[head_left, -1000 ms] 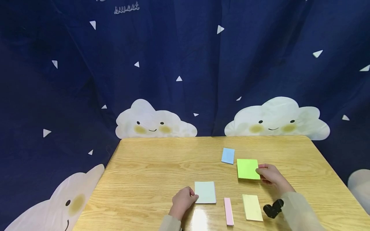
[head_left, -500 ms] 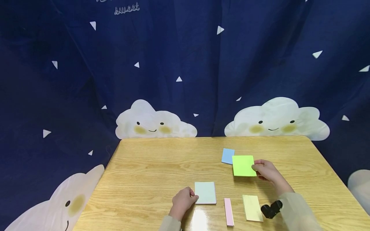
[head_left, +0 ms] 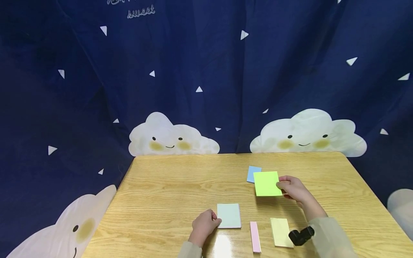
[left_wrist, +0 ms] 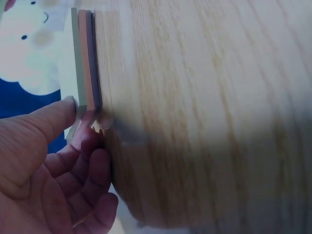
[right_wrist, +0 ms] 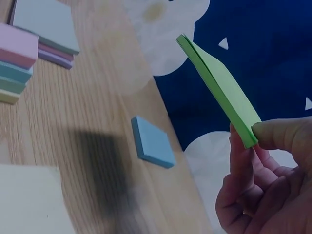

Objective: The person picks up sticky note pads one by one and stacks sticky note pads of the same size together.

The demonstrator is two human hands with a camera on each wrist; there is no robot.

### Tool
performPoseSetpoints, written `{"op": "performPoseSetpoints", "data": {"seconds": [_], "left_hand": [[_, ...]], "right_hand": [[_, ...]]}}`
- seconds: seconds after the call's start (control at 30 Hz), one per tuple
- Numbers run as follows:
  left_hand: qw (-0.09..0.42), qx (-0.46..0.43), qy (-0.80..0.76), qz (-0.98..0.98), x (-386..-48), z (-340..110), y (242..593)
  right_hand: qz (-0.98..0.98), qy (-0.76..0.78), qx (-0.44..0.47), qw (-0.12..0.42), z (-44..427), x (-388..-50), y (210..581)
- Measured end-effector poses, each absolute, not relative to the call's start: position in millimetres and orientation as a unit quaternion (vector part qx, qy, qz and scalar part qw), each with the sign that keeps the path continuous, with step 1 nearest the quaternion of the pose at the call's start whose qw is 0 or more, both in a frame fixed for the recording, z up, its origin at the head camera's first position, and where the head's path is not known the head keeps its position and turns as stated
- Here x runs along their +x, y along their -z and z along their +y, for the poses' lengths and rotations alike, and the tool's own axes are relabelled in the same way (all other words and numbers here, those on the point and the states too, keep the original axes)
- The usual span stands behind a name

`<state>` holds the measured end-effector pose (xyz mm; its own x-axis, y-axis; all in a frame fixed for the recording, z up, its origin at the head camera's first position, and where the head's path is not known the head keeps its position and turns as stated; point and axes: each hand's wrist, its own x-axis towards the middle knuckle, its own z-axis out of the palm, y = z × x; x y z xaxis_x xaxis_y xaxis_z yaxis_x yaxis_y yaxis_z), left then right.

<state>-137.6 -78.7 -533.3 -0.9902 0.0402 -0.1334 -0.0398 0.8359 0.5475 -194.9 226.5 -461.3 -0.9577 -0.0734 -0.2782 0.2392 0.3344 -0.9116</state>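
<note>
My right hand (head_left: 294, 190) pinches the right edge of a bright green sticky note pad (head_left: 267, 184) between thumb and fingers. In the right wrist view this green pad (right_wrist: 224, 92) is tilted and raised off the table. My left hand (head_left: 204, 223) pinches the near left corner of a pale sticky note pad (head_left: 228, 215). The left wrist view shows the pale pad (left_wrist: 70, 63) lying on an orange-pink layer (left_wrist: 87, 63) and a dark purple one (left_wrist: 96, 63). A small blue sticky note pad (head_left: 251, 174) lies behind the green one, partly covered by it in the head view.
A narrow pink pad (head_left: 255, 237) tops other coloured layers near the front, seen in the right wrist view. Right of it lies a pale yellow pad (head_left: 281, 233). All rest on a wooden table (head_left: 167, 190). A dark blue cloud-patterned curtain (head_left: 193, 71) hangs behind.
My right hand has lifted the green pad and carried it left and slightly back, so it now overlaps the blue pad in the head view. The left hand has stayed put.
</note>
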Motion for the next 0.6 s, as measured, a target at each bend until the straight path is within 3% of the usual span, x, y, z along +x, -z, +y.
{"op": "performPoseSetpoints", "data": {"seconds": [0.6], "left_hand": [[0.066,0.004,-0.284,0.957,-137,-78,534]], "right_hand": [[0.801,0.587,0.029,0.114,205,-185,446]]}}
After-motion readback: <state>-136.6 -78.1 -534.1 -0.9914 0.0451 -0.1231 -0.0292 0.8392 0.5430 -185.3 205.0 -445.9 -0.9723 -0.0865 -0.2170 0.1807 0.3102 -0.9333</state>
